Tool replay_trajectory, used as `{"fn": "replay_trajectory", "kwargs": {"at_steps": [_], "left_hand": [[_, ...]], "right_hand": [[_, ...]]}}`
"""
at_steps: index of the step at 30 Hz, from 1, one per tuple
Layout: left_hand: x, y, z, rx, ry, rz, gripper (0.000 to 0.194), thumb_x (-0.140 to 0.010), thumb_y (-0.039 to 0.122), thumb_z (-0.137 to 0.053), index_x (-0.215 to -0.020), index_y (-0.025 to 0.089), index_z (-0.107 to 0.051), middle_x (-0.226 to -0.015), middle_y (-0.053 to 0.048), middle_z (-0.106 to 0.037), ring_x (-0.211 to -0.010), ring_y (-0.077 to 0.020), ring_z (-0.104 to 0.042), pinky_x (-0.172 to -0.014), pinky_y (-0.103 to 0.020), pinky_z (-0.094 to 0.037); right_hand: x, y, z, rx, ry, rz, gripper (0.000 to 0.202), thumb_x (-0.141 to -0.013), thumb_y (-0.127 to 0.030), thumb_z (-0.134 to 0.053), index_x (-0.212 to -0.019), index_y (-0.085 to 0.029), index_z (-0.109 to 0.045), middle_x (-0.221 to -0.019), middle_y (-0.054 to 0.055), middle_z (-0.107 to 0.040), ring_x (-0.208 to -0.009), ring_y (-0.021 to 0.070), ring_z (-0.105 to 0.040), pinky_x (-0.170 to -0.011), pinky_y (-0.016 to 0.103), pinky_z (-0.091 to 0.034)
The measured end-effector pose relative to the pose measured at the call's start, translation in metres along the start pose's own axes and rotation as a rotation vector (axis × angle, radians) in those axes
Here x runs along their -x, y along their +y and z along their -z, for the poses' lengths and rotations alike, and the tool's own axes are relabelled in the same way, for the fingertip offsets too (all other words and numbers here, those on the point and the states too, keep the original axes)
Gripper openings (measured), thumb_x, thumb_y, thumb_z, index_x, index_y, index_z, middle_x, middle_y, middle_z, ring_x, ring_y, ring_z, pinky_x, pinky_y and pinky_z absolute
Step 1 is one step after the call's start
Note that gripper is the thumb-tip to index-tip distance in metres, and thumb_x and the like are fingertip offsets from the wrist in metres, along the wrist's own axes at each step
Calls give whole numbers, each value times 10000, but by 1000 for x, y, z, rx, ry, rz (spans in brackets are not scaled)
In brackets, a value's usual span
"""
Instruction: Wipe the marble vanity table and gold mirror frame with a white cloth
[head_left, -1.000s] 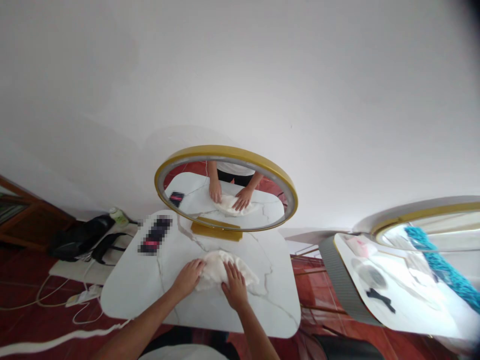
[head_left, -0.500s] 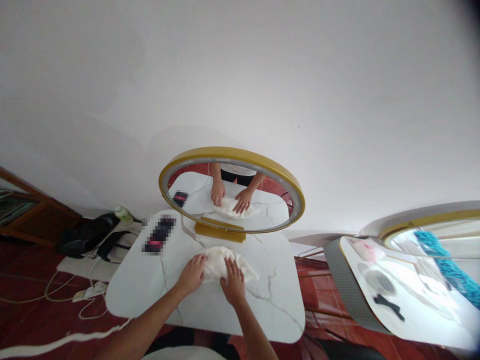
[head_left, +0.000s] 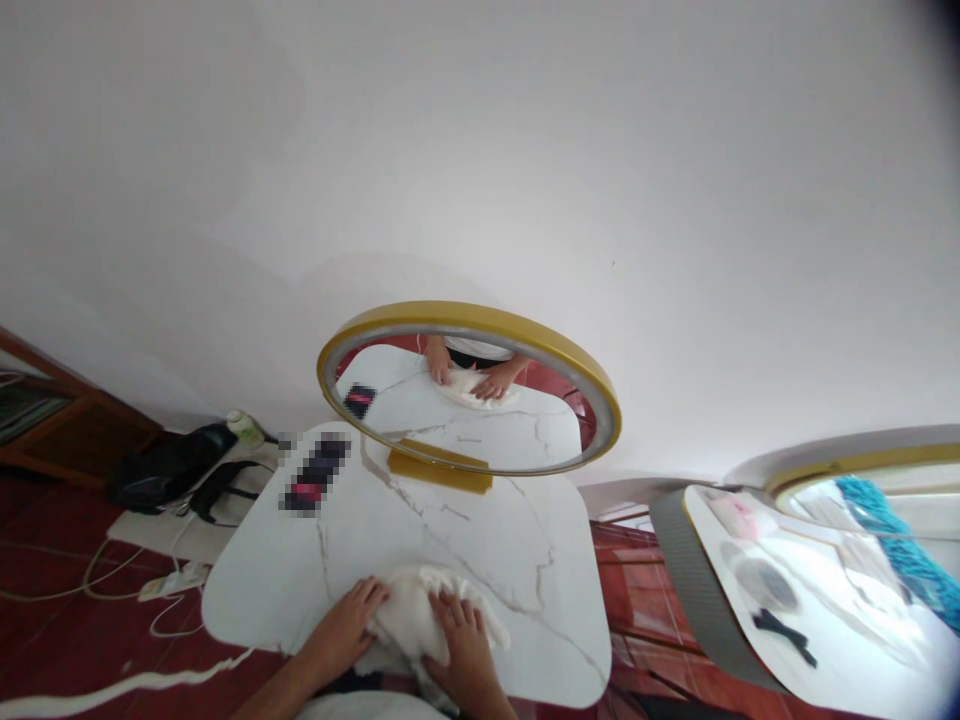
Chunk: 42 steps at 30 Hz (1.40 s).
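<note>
A crumpled white cloth (head_left: 412, 610) lies near the front edge of the white marble-look table (head_left: 285, 560), its near part reaching that edge. My left hand (head_left: 351, 622) rests at the cloth's left side, fingers stretched out and touching it. On the right part of the cloth lies my right hand (head_left: 463, 640), palm down with its fingers spread flat. Both hands and the cloth also show in the round gold-framed mirror (head_left: 469, 312) standing behind them.
A dark pixelated object (head_left: 315, 475) lies at the table's left. Left of the table are a black bag (head_left: 176, 465), a green-labelled bottle (head_left: 244, 427) and a power strip (head_left: 174, 582) with cables. A second mirrored table (head_left: 716, 600) stands on the right, carrying a black item (head_left: 784, 635).
Both hands have moved toward me and the cloth has come with them, from mid-table to the front edge. It is more bunched now. The view has shifted slightly.
</note>
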<state>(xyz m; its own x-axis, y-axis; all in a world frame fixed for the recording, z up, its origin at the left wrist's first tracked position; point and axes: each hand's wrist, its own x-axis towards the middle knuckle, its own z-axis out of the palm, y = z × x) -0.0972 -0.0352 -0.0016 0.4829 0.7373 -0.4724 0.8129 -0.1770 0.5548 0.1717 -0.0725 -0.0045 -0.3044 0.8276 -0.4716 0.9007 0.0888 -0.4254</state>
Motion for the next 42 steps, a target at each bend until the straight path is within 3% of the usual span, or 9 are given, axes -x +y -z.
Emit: {"fn": "replay_trajectory", "kwargs": {"at_steps": [5, 11, 16, 21, 25, 29, 34, 38, 42], "left_hand": [[-29, -5, 31, -39, 149, 28, 613, -674, 129, -455, -1282, 211, -432, -1344, -43, -430, -1264, -194, -335, -1088, -324, -218], [-73, -12, 75, -96, 343, 88, 582, -708, 65, -389, -1276, 190, -430, -1317, -52, -452, -1247, -168, -364, -1069, -323, -250], [-95, -15, 90, -111, 415, 134, 558, -749, 41, -334, -1287, 169, -407, -1328, -74, -434, -1266, -161, -343, -1072, -331, -237], [-84, -13, 82, -113, 427, 142, 571, -706, 58, -388, -1262, 182, -426, -1288, -70, -453, -1234, -177, -362, -1045, -330, -257], [-51, -17, 60, -89, 368, 126, 560, -693, 126, -444, -1247, 206, -435, -1274, -62, -461, -1222, -200, -361, -1027, -338, -268], [-10, -27, 31, -30, 263, 73, 566, -689, 184, -488, -1250, 236, -441, -1289, -49, -452, -1237, -211, -343, -1044, -328, -250], [22, -34, 8, 16, 147, 71, 604, -665, 176, -512, -1259, 254, -444, -1324, -33, -436, -1258, -219, -330, -1076, -320, -220], [18, -31, 14, 25, 144, 65, 632, -640, 144, -496, -1263, 241, -447, -1319, -32, -441, -1255, -211, -336, -1082, -313, -217], [-5, -29, 37, 2, 190, 92, 618, -663, 128, -464, -1273, 226, -434, -1318, -40, -442, -1257, -208, -330, -1088, -335, -206]], "right_hand": [[-41, -16, 19, 23, 81, -48, 763, -783, -488, -522, -1432, -386, -134, -1497, -46, -215, -1339, 312, -239, -1074, 483, -190], [-102, -43, 62, 77, 182, -74, 770, -778, -393, -549, -1437, -354, -154, -1480, -20, -269, -1315, 282, -275, -1051, 439, -235], [-129, -57, 81, 80, 174, -121, 752, -789, -334, -527, -1441, -325, -153, -1488, 10, -248, -1328, 277, -245, -1022, 443, -269], [-118, -58, 69, 75, 195, -110, 735, -797, -335, -503, -1440, -336, -147, -1489, 3, -244, -1335, 265, -229, -1030, 448, -256], [-90, -50, 40, 46, 202, -59, 745, -787, -408, -512, -1434, -368, -144, -1487, -26, -248, -1336, 264, -235, -1042, 449, -245], [-57, -42, 12, 34, 121, 8, 788, -750, -486, -546, -1426, -398, -150, -1487, -49, -245, -1336, 271, -242, -1062, 445, -217], [-32, -36, -1, 34, 19, 80, 862, -697, -494, -595, -1424, -408, -140, -1499, -50, -209, -1340, 287, -237, -1078, 453, -188], [-36, -35, 3, 27, 25, 98, 833, -718, -504, -578, -1421, -419, -140, -1496, -63, -213, -1343, 285, -232, -1081, 451, -190], [-59, -41, 15, 42, 87, 74, 793, -767, -503, -530, -1435, -382, -120, -1504, -53, -188, -1352, 276, -215, -1076, 437, -210]]}}
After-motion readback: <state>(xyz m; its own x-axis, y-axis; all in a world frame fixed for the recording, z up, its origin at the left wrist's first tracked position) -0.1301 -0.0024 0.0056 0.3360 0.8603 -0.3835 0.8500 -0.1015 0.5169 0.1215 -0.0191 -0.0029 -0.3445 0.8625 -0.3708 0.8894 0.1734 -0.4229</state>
